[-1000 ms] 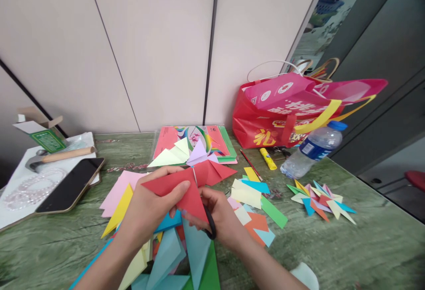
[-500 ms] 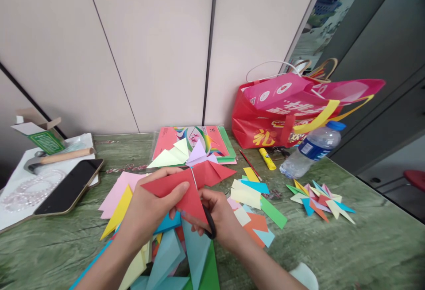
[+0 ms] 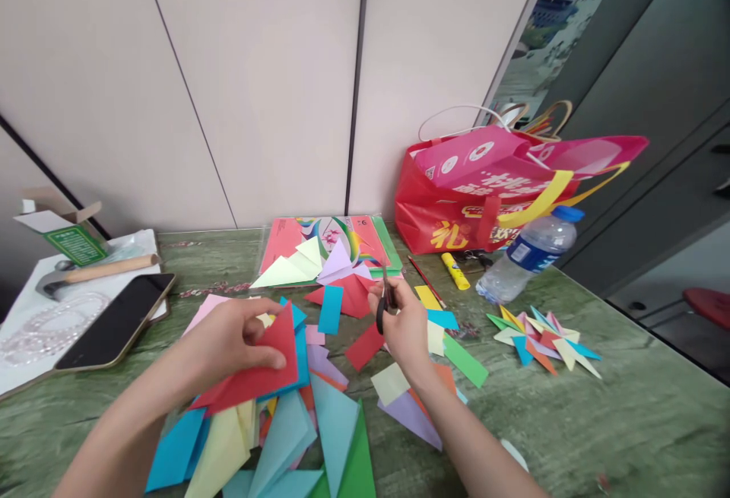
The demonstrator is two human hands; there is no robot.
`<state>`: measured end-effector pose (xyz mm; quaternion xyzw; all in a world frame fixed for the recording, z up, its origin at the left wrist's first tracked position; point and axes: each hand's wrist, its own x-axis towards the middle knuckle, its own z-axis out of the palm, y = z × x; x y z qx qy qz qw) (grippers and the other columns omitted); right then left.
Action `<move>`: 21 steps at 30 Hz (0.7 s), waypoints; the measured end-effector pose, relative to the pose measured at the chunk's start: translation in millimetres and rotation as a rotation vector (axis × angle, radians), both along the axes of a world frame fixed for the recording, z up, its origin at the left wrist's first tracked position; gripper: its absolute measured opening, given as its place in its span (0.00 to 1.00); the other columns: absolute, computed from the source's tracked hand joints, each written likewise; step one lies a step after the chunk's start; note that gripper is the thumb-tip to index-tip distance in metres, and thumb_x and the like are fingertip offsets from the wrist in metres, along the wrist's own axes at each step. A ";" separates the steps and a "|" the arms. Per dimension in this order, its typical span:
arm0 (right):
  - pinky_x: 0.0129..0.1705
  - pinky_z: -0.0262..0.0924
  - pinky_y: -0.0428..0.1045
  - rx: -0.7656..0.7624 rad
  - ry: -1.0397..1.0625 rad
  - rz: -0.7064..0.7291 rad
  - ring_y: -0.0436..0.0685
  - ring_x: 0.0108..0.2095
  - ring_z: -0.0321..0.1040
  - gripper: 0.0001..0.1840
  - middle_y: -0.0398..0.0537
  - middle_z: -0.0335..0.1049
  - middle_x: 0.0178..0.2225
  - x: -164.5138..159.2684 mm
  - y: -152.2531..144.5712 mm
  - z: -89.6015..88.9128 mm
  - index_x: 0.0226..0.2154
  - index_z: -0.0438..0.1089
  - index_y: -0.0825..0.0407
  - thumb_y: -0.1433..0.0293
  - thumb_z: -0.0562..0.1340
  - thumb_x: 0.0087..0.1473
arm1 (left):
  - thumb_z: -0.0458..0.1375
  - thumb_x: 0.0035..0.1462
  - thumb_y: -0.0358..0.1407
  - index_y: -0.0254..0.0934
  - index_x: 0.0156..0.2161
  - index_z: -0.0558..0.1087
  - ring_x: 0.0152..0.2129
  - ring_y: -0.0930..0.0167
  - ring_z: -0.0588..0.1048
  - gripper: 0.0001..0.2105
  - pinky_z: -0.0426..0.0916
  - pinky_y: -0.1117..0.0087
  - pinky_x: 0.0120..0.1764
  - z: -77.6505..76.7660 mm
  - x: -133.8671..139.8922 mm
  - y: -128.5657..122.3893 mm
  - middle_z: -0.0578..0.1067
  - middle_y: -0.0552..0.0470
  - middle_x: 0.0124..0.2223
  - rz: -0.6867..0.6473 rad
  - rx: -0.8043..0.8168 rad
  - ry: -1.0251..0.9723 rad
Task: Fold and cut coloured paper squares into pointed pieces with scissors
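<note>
My left hand [image 3: 242, 337] pinches a folded piece of red paper [image 3: 279, 353] over the pile of coloured folded papers. Black-handled scissors [image 3: 382, 313] are in my right hand [image 3: 406, 323], with the blades pointing up and away from me. Below that hand lies a cut red strip [image 3: 365, 346], beside cream, orange and purple scraps. Another folded red paper [image 3: 345, 295] lies just beyond, partly under a blue strip [image 3: 330, 309]. Pale blue folded pieces [image 3: 336, 422] and a green one are spread nearest me.
At the back sit a coloured-paper pack [image 3: 285, 243], a red gift bag [image 3: 439, 209], a glue stick [image 3: 455, 271] and a water bottle [image 3: 516, 262]. A paper star [image 3: 547, 340] lies right. A phone [image 3: 117, 323] and hammer [image 3: 103, 271] are left.
The red paper has been cut, and a red strip now lies on the scraps. My left hand moved left and down with the paper; the right moved up and right with the scissors.
</note>
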<state>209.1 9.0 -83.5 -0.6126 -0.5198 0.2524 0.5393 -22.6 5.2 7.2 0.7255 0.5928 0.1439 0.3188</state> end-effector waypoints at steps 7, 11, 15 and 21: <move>0.52 0.47 0.63 -0.044 -0.440 0.015 0.65 0.46 0.60 0.21 0.53 0.66 0.40 20.2 23.5 -30.9 0.37 0.63 0.51 0.81 0.57 0.37 | 0.54 0.49 0.38 0.37 0.43 0.72 0.33 0.55 0.75 0.15 0.56 0.68 0.25 -12.1 4.7 0.2 0.78 0.42 0.36 0.062 0.253 0.541; 0.53 0.40 0.68 -0.082 -0.584 0.057 0.64 0.45 0.61 0.22 0.51 0.66 0.39 27.1 28.8 -37.9 0.37 0.63 0.50 0.83 0.55 0.36 | 0.55 0.49 0.37 0.40 0.36 0.73 0.29 0.59 0.76 0.09 0.59 0.69 0.27 -17.5 16.0 -1.5 0.78 0.46 0.31 0.020 0.288 0.363; 0.52 0.41 0.68 -0.074 -0.650 0.035 0.64 0.43 0.61 0.20 0.51 0.66 0.38 33.0 31.7 -39.5 0.36 0.63 0.51 0.82 0.56 0.37 | 0.56 0.47 0.35 0.39 0.35 0.73 0.27 0.59 0.76 0.08 0.61 0.68 0.28 -21.6 24.9 -2.6 0.78 0.47 0.29 0.003 0.272 0.265; 0.44 0.54 0.56 0.066 -0.616 -0.056 0.62 0.39 0.61 0.19 0.50 0.63 0.33 33.3 29.8 -29.3 0.34 0.63 0.51 0.83 0.55 0.36 | 0.53 0.51 0.37 0.34 0.39 0.73 0.30 0.57 0.76 0.12 0.64 0.64 0.31 -23.6 31.1 -0.6 0.78 0.42 0.32 -0.011 0.251 0.193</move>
